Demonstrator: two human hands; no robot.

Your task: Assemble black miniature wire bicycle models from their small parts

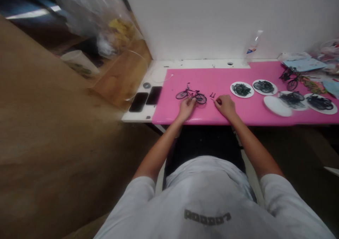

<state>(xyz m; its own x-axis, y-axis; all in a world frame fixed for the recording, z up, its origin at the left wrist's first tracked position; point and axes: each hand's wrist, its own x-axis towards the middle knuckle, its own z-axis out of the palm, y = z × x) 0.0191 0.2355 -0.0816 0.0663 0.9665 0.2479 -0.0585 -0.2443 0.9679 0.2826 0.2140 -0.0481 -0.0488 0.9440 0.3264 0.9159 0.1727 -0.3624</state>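
A small black model bicycle (191,94) stands near the front of the pink table cover (212,117). My left hand (186,107) pinches its lower frame near the rear wheel. To the right of the bicycle, my right hand (225,105) is closed low over the cover, its fingertips together at a small dark part too tiny to name. Just beyond those fingertips lie a few little dark pieces (212,95).
Several white plates hold dark bicycle parts, among them a near plate (249,95). Another model bicycle (292,84) stands at the right. Two phones (139,102) lie at the table's left end. A clear bottle (254,42) stands by the wall.
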